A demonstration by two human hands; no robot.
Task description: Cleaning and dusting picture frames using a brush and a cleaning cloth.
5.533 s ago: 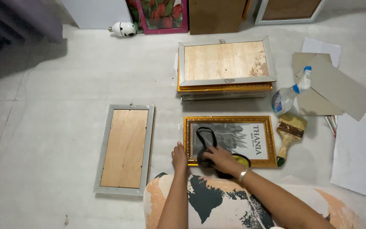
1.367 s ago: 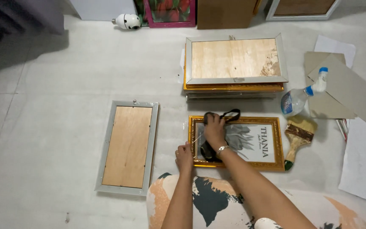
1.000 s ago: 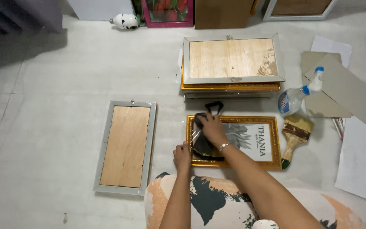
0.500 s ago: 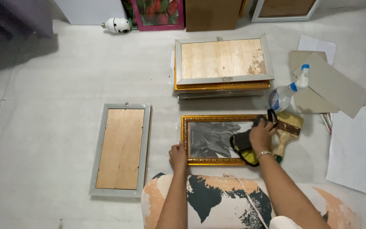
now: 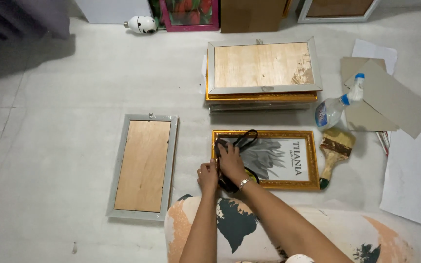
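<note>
A gold-framed picture lies face up on the floor in front of me, with a grey leaf print under its glass. My right hand presses a black and yellow cloth onto the left part of the glass. My left hand rests against the frame's lower left corner, fingers curled on its edge.
A silver frame lies back side up to the left. A stack of frames sits beyond the gold one. To the right are a spray bottle, a wide paintbrush, cardboard sheets and white paper.
My right hand has swept the cloth from the right end of the glass back to the left end. Earlier it moved across the left and middle. My left hand stayed at the corner.
</note>
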